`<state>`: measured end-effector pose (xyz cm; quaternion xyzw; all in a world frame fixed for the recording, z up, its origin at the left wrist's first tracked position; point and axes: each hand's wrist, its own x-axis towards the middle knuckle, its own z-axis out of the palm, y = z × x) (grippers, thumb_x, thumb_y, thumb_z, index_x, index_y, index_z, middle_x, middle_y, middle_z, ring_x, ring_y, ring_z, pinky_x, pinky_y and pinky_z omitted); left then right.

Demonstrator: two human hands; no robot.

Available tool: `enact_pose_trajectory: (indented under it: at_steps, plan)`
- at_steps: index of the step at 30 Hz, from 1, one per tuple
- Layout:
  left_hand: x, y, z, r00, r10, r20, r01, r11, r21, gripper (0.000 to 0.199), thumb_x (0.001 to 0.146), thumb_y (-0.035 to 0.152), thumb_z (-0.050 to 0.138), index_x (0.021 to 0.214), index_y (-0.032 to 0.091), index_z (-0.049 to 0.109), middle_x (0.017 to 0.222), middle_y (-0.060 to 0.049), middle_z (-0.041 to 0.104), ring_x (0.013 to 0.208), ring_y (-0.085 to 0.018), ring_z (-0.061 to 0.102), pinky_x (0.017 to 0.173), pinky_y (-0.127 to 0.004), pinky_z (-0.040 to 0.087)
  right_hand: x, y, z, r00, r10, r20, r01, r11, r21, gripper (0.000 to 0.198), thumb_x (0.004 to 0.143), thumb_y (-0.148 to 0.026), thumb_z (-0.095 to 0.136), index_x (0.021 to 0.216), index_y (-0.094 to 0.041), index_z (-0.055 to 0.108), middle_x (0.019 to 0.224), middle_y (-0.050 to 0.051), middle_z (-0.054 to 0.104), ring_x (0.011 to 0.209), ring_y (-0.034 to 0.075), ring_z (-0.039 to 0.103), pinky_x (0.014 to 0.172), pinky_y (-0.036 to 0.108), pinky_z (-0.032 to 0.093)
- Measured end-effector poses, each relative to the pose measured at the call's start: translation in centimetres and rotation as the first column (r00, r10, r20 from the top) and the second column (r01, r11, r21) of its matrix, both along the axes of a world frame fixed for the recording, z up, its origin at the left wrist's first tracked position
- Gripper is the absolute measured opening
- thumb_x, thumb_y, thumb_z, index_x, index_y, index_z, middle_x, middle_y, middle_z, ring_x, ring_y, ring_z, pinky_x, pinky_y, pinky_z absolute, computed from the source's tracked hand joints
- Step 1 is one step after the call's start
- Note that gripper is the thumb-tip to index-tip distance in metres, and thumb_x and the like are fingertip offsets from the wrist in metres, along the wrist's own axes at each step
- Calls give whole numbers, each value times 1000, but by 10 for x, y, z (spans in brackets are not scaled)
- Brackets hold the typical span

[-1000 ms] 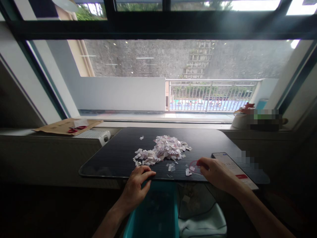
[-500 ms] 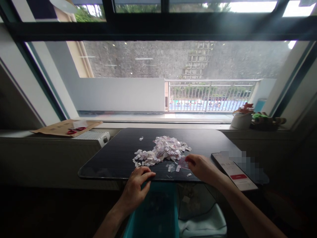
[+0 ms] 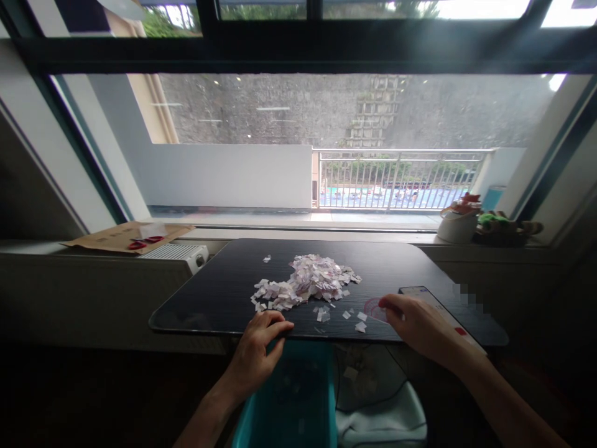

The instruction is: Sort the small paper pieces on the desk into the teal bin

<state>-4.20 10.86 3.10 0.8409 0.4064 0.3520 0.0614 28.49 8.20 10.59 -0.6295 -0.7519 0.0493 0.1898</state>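
A heap of small white paper scraps [image 3: 317, 277] lies in the middle of the dark table [image 3: 200, 314]. My right hand [image 3: 415, 320] pinches a flat clear piece with pink curved lines [image 3: 374, 309] that looks like a protractor. It is low over the tabletop, right of a few loose scraps [image 3: 360, 326]. Some clear slivers [image 3: 321, 313] lie just in front of the heap. My left hand [image 3: 261, 342] rests at the table's front edge, close to the heap's near left side, thumb apart from its loosely bent fingers, holding nothing.
A phone [image 3: 443, 311] lies partly behind my right wrist. Below the table's front edge stands a teal bin [image 3: 284, 398], beside a pale cushioned thing [image 3: 387, 417]. Red scissors [image 3: 144, 242] lie on brown paper [image 3: 100, 236] at left. A white pot [image 3: 457, 227] stands on the sill.
My right hand has moved right with the clear pink-lined piece, away from the heap, and now covers part of the phone. More loose scraps show where it was. My left hand has stayed put.
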Motion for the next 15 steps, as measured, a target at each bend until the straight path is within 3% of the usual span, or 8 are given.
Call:
enact_pose_trajectory:
  at_steps: [6, 15]
  plan:
    - [0, 0, 1, 1000, 3, -3, -3, 1000, -11, 27, 83, 13, 50, 104, 24, 63, 103, -5, 57, 102, -21, 52, 90, -36, 45, 7, -10, -18, 988, 71, -134, -75, 997, -20, 25, 86, -26, 43, 93, -22, 67, 89, 4, 72, 79, 20, 65, 69, 28, 44]
    - [0, 0, 3, 1000, 6, -4, -6, 1000, -20, 26, 84, 15, 49, 105, 23, 63, 104, -6, 57, 103, -22, 52, 91, -38, 45, -6, 7, -18, 968, 172, -183, -159, 984, 82, 28, 86, -25, 42, 97, -21, 68, 91, 4, 71, 74, 16, 63, 67, 26, 45]
